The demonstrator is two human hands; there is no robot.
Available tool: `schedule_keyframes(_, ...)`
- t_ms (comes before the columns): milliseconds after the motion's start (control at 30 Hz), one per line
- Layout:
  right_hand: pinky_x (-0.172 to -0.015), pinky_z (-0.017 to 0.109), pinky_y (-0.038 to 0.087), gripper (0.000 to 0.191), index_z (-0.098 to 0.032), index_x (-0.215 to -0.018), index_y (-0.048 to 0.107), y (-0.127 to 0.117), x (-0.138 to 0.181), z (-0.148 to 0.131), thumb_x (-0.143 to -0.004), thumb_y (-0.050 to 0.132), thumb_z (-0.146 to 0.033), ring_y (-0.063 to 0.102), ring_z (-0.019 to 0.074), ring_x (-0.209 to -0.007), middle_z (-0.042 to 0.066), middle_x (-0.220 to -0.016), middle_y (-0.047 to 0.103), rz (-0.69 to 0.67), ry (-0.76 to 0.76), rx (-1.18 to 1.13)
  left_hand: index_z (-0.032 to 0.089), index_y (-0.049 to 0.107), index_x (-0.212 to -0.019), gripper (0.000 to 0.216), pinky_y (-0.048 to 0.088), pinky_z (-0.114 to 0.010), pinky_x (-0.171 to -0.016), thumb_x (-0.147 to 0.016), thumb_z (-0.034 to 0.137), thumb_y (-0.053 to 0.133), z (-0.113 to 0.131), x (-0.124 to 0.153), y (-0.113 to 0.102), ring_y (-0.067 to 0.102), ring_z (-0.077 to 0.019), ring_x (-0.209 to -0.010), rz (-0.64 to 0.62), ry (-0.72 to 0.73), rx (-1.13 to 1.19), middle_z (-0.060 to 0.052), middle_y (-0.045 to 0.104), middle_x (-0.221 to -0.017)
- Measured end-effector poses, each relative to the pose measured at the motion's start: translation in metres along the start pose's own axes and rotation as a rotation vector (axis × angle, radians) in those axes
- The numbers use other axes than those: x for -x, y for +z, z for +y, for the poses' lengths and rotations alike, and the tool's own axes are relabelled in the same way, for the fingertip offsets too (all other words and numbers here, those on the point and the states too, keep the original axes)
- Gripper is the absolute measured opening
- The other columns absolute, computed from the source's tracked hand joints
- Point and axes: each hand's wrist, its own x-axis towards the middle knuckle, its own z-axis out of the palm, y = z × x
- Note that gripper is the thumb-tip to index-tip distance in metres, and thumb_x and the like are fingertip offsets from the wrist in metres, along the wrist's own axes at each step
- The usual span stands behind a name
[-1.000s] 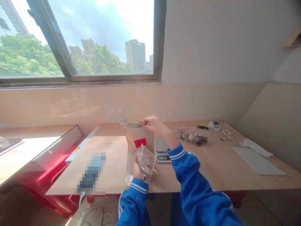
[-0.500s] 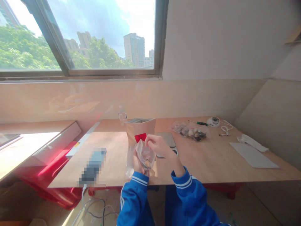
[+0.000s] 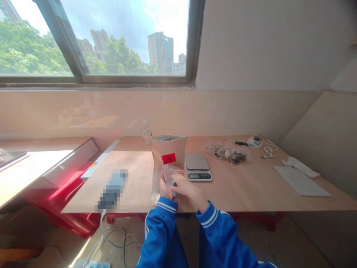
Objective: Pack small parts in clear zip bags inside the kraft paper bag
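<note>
My left hand [image 3: 162, 187] and my right hand [image 3: 186, 190] meet at the near edge of the wooden table [image 3: 251, 190], both gripping a small clear plastic bag [image 3: 169, 175] with brownish pieces inside. Just behind the bag stands an open brown paper pouch [image 3: 168, 150] with a red label. A small digital scale [image 3: 197, 166] sits to the right of the pouch, with nothing on its platform.
Several filled clear bags [image 3: 229, 153] lie at the back right, near a green-handled screwdriver [image 3: 238, 143], a white round device [image 3: 256, 140] and a white cable [image 3: 268, 152]. A white sheet [image 3: 301, 181] lies far right. A small bottle [image 3: 146, 131] stands behind the pouch.
My right hand left the top of the brown pouch, came down to the clear bag and now grips it together with my left hand. The scale is uncovered.
</note>
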Motion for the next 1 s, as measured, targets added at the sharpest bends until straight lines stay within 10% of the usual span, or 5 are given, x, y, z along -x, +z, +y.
schedule_keyframes(600, -0.06, 0.023, 0.042, 0.009, -0.015, -0.07, 0.067, -0.018, 0.015, 0.01, -0.067, 0.063, -0.007, 0.057, 0.0143, -0.066, 0.001, -0.072, 0.065, -0.039, -0.009, -0.216, 0.016, 0.066, -0.096, 0.038, 0.056, -0.035, -0.072, -0.089, 0.044, 0.043, -0.005, -0.002, -0.008, 0.068, -0.0229, -0.079, -0.06, -0.039, -0.026, -0.01, 0.071, -0.086)
schedule_keyframes(1000, -0.073, 0.03, 0.05, 0.014, -0.018, -0.083, 0.068, -0.033, 0.017, 0.013, -0.073, 0.058, -0.017, 0.064, 0.018, -0.081, 0.005, -0.089, 0.069, 0.336, 0.056, -0.533, 0.016, 0.064, -0.108, 0.038, 0.055, -0.031, -0.068, -0.089, 0.043, 0.047, -0.008, -0.004, -0.004, 0.066, -0.0218, -0.084, -0.118, 0.054, -0.136, -0.011, 0.069, -0.097)
